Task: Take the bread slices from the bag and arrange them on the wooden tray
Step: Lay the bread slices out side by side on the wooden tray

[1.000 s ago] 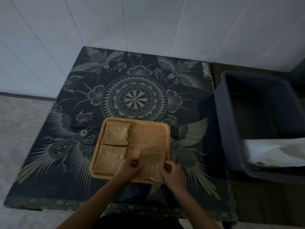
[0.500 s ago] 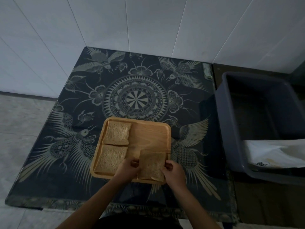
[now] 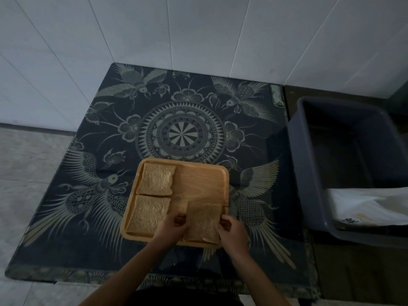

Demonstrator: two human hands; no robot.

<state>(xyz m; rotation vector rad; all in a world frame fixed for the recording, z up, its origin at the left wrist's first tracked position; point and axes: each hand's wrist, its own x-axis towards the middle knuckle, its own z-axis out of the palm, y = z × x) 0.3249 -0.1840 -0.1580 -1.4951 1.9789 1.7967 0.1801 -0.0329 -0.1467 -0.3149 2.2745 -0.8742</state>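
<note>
A square wooden tray point(image 3: 198, 184) lies on the patterned tabletop in front of me. Two bread slices lie flat in its left half, one at the far left point(image 3: 157, 179) and one at the near left point(image 3: 148, 214). A third slice point(image 3: 203, 218) sits over the tray's near right corner, pinched along its left edge by my left hand point(image 3: 170, 227) and along its right edge by my right hand point(image 3: 231, 234). The tray's far right quarter is bare wood. The white bread bag point(image 3: 366, 206) lies in the bin at the right.
A dark blue plastic bin point(image 3: 309, 173) stands to the right of the table and holds the bag. The dark cloth with bird and mandala prints point(image 3: 181, 133) covers the table. White tiled wall rises behind, and grey floor shows at the left.
Both hands and the third slice have stayed over the tray's near right corner; only a slight settling of the slice shows.
</note>
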